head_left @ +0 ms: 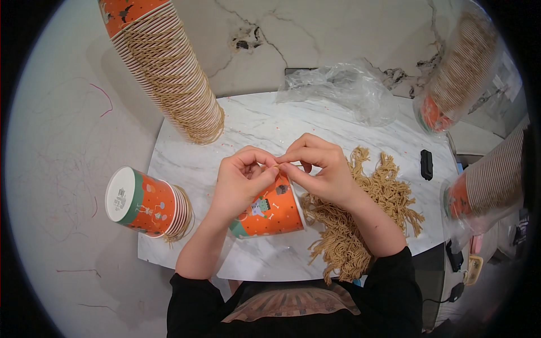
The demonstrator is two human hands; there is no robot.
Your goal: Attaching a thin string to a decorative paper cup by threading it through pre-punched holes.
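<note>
The person sits at a small marble table (pixel 360 121), both hands up over an orange paper cup (pixel 273 213) that lies tilted on its side between the wrists, its mouth toward the person's right. The left hand (pixel 241 181) is curled, thumb and forefinger pinched on a thin tan string (pixel 276 167) at the cup's upper rim. The right hand (pixel 318 169) meets it fingertip to fingertip, pinching the same string from the other side, so both hands are closed on it and not on the cup itself. Just to the right of the cup, under the right forearm, lies a loose heap of tan string loops (pixel 369 208), spread across the table toward its near edge. On the left edge of the table a short stack of the same orange cups (pixel 147 203) lies on its side, white bottom outward, with string hanging from the rims. A tall leaning stack of cups (pixel 169 67) with strings rises at the far left corner. Crumpled clear plastic (pixel 344 84) sits at the far edge, and a small black object (pixel 426 164) lies near the right edge. 2 more sleeves of cups (pixel 468 62) in clear plastic stand to the right.
</note>
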